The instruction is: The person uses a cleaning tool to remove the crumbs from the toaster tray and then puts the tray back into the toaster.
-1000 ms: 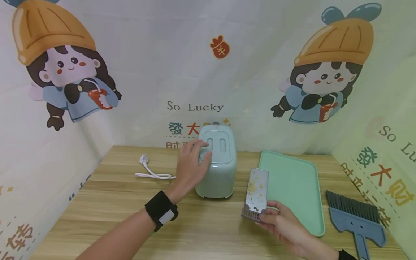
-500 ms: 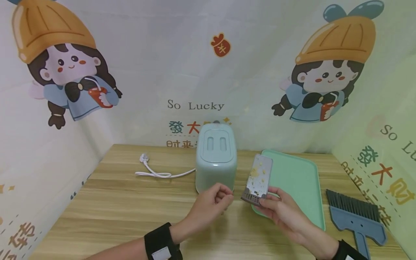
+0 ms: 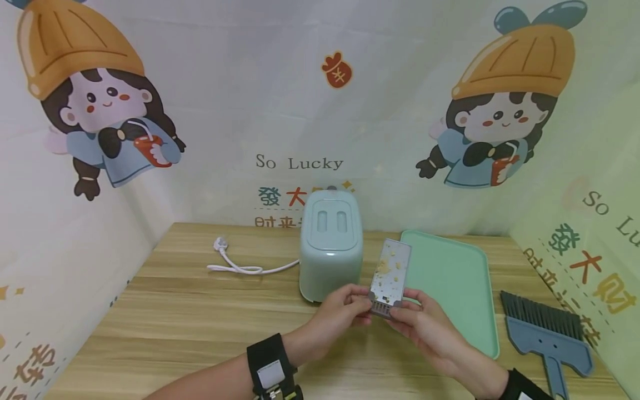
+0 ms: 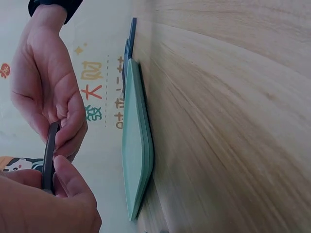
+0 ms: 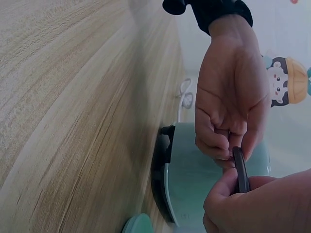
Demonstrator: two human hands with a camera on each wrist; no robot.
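A metal toaster crumb tray with a dark slotted front edge is held up between my two hands, yellowish crumbs scattered over its face. My left hand pinches the near left corner. At the near right corner, my right hand grips it with the thumb on top and fingers beneath. Both wrist views show the dark edge of the tray side-on, raised above the table between the fingers. Just behind my left hand stands the pale green toaster, its lid on top.
A flat green serving tray lies right of the toaster. A blue brush with dark bristles rests at the far right. The toaster's white cord and plug trail left across the wooden table. A printed cloth hangs behind.
My left hand has come down from the toaster's lid, moved right and taken hold of the crumb tray. The right hand has raised the tray slightly, then shifted it a little left.
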